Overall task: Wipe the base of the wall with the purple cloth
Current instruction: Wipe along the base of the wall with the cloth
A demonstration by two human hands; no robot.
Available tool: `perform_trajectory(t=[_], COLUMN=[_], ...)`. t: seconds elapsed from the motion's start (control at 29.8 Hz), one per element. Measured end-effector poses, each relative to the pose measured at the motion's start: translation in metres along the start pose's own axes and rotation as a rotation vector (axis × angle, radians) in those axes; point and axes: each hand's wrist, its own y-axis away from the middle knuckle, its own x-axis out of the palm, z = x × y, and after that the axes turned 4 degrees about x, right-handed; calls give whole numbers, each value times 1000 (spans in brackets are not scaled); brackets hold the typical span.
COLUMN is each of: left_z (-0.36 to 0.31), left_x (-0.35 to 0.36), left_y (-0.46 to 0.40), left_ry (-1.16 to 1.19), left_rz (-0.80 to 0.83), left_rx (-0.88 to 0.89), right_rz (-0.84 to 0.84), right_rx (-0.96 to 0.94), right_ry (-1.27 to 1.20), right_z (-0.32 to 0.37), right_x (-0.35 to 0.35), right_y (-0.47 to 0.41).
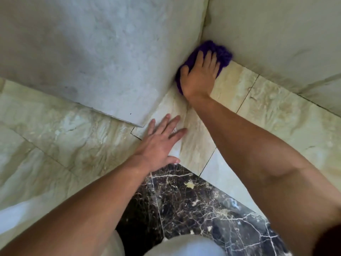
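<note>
Knees (pixel 186 245) in pale fabric show at the bottom edge, over two dark marble tiles (pixel 193 200) veined in white. Just beyond, the left hand (pixel 160 143) lies flat on the cream floor tiles (pixel 55 135), fingers spread wide and holding nothing; it seems to prop the person's weight. Farther off, the right hand (pixel 200 74) presses down with open fingers on the one purple cloth (pixel 224 54), which is bunched into the corner where the grey wall (pixel 92 52) meets the cream wall (pixel 276 34), at floor level.

Risks, as a judgement: the floor tiles look glossy, so the propping palm could slide if more weight goes forward, and the reach is already long. The cloth is bunched and only pinned under the palm and fingers, not gripped, so a fast stroke along the wall base could roll it out from under the hand or leave the knuckles scraping the tile. A wad this thick may also ride over the joint line and miss the grime in the seam; dark staining shows up the corner joint (pixel 205 24). The hand is slightly blurred, so its exact contact with the wall cannot be told.

Count: two hands, one cloth, two walls, one corner, two dark tiles.
</note>
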Motion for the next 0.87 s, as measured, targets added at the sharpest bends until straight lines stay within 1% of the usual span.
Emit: perform_trajectory(t=[0.07,0.13,0.23,0.37,0.47,0.54,0.64,0.67,0.74,0.8,0.87], left_z=[8,13,11,4,2,4,5,4,2,1,3], left_x=[6,7,5,0,2,1,2,6,12,22,32], left_y=[3,3,3,5,7,6,5,11,21,38,58], left_ry=[-21,-30,-35,-22,-9,-8,-53,-63,-90,-82,-49], left_rz=[10,12,34,50,53,59,42,37,-9,-54,-60], left_rx=[24,37,27,-4,-16,-9,-9,-32,-79,-114,-140], right_rz=[-32,-40,41,140,223,251,219,209,168,136,110], right_rx=[-115,-171,-217,-139,-279,-396,-532,-538,-474,-404,-343], right_ry=[-12,-24,-42,-128,-122,-75,134,183,216,204,136], right_z=[0,-8,-12,-4,-19,-40,-68,-70,-68,-59,-44], right_x=[8,8,7,0,-4,-9,-17,-16,-23,-19,-10], right_y=[-3,-7,1,20,34,37,17,8,-15,-23,-15])
